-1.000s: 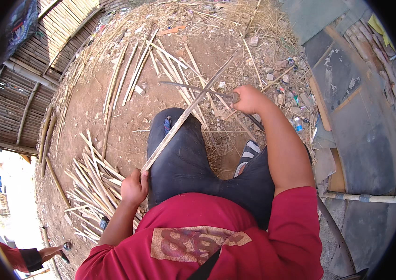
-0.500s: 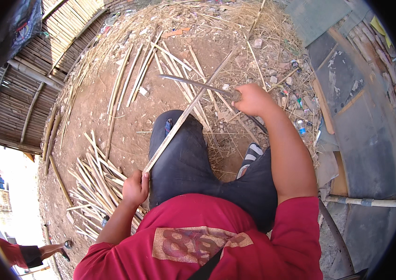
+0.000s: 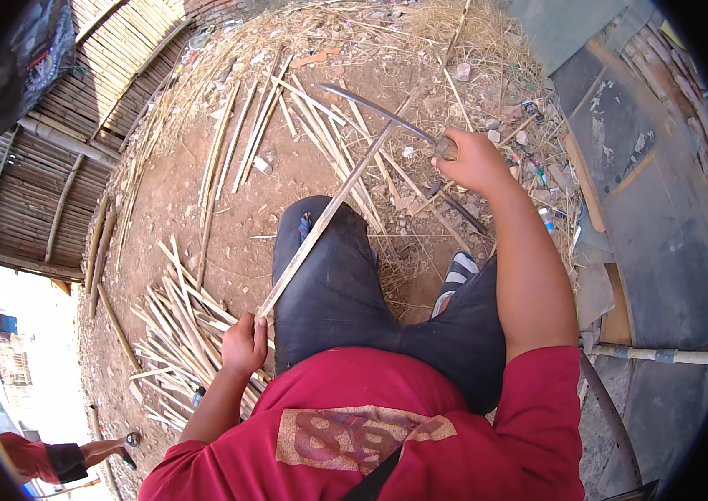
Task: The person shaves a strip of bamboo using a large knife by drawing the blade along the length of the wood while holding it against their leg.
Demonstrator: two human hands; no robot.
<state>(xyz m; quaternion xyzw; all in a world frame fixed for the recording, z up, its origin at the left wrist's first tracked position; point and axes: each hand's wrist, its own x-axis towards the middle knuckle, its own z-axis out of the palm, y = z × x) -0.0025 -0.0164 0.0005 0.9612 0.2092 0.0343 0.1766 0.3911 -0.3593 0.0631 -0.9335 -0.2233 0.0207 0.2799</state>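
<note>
Farther out than before, the right hand (image 3: 477,161) curls tight round a curved grey metal knife (image 3: 371,101). The left hand (image 3: 244,344) pinches a long pale wooden strip (image 3: 302,258) over the black-trousered knee (image 3: 341,235). Knife and strip may touch; hard to see. If the strip rolls, the knife could slip.

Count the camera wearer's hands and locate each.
2. The left hand grips the near end of the pale strip beside the left thigh; the right hand holds the curved blade by its handle, farther forward. Neither is hidden.
</note>
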